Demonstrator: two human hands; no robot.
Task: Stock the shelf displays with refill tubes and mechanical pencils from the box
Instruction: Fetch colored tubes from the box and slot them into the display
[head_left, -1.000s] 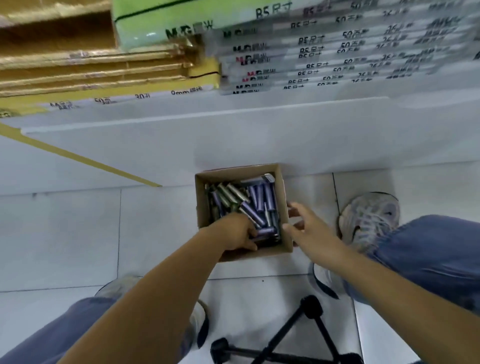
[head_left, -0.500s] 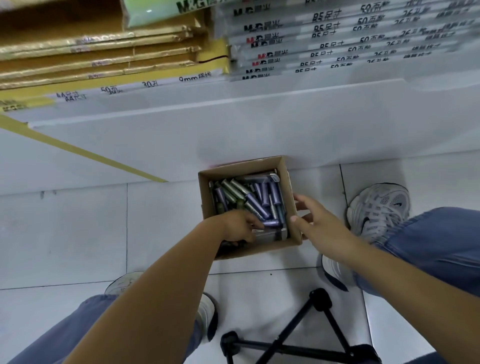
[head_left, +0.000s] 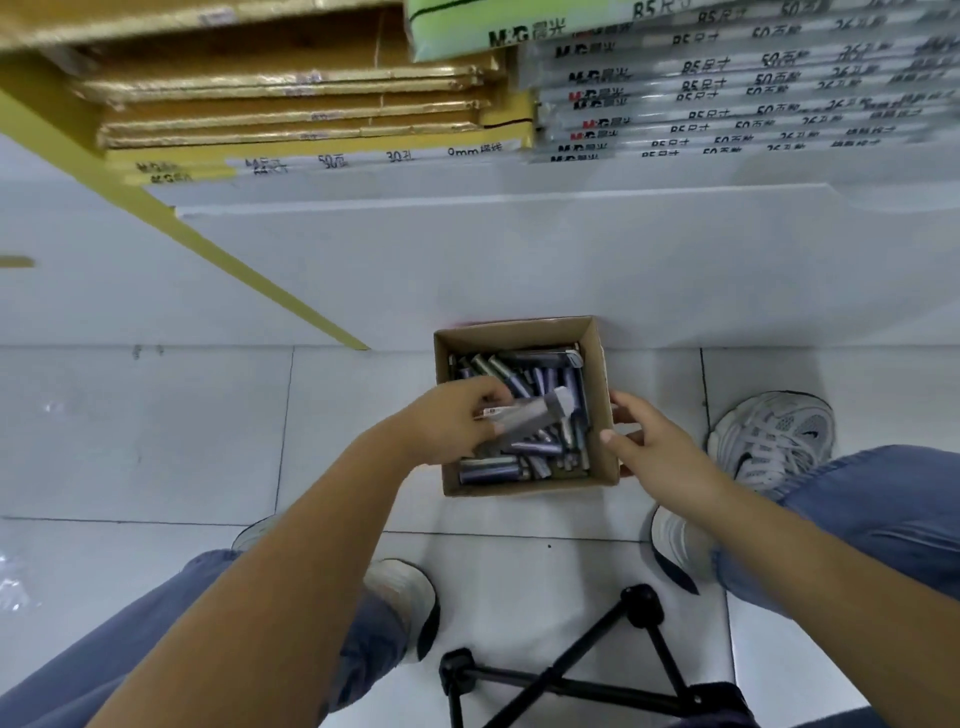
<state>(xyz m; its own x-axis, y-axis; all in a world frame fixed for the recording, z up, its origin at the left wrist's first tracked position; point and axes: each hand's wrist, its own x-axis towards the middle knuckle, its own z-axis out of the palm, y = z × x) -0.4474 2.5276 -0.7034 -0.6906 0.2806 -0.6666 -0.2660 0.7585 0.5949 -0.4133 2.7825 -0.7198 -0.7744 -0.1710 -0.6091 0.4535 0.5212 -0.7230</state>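
One grey refill tube (head_left: 530, 415) is now pinched in your left hand (head_left: 447, 426), raised just above the box (head_left: 519, 486). Half a second ago those fingers were buried among the loose tubes (head_left: 488, 474). Your right hand (head_left: 660, 452) still clasps the box's right wall, down on the floor (head_left: 208, 431).

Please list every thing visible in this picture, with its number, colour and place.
cardboard box: one, brown, on the floor against the shelf
tubes: many, purple and green, lying in the box
held tube: one, grey, above the box
paper packs: several stacks, gold, green, grey, on the shelf
stand: one, black, on the floor, bottom edge
shoes: two, white, beside the box
left hand: grips the held tube
right hand: holds the box's right wall
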